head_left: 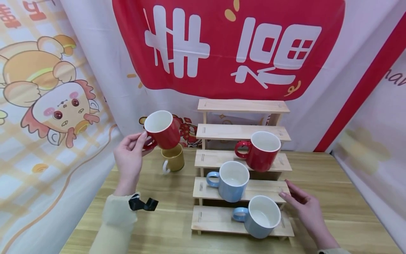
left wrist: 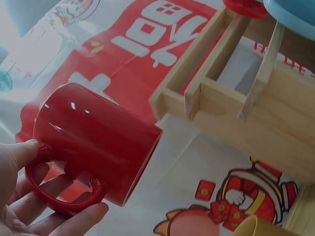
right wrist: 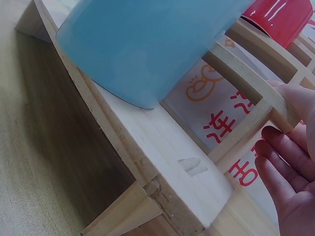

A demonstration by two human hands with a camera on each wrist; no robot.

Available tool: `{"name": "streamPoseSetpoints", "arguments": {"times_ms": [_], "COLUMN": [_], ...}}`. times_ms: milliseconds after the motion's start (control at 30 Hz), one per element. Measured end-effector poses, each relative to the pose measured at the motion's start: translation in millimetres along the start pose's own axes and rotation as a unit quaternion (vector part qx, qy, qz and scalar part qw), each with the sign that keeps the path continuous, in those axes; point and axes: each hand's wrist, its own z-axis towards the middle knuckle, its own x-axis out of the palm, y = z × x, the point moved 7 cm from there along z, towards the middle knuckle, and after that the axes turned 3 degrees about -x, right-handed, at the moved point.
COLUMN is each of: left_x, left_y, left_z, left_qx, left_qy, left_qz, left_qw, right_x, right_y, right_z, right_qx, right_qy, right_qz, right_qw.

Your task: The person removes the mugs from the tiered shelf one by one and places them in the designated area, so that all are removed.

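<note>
Red mug [head_left: 166, 132]: held in the left hand [head_left: 128, 160]. The left grip is closed on the handle [left wrist: 64, 205], thumb against its upper end, fingers curled through and under the loop. The mug body extends right of this grip, raised clear of the wood-grain table [head_left: 168, 218], white interior visible from the head view.

Yellow mug [head_left: 175, 160]: stands on the table, lower than the left grip and to its right, partly covered by the held mug in the head view.

Wooden rack [head_left: 242, 132], five tiers: stands between both grips. The right hand [head_left: 306, 211] pinches the right end of the second tier from the bottom, thumb over the board; the forefinger is partly hidden.

Left of the right grip: one light-blue mug [head_left: 233, 185] on the gripped tier; a lower light-blue mug [head_left: 261, 220] on the bottom tier; a second red mug [head_left: 262, 155] on the third. All three handles point toward the left grip's side.

Beyond both grips: red-and-white cloth [head_left: 222, 84].
</note>
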Motion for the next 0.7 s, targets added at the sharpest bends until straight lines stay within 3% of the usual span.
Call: {"name": "streamPoseSetpoints", "arguments": {"times_ms": [433, 700], "left_x": [-56.5, -77.6], "left_y": [18.6, 37.2], "left_z": [-5.3, -8.3], "left_qx": [-0.03, -0.043], "left_qy": [-0.101, -0.128], "left_qz": [0.02, 0.025], "left_qw": [0.9942, 0.9905], "right_x": [0, 0], "right_y": [0, -2], "right_z": [0.4, 1.5], "right_qx": [0.005, 0.004], "right_qy": [0.0, 0.005], "right_qz": [-0.005, -0.006], "right_qw": [1.0, 1.0]}}
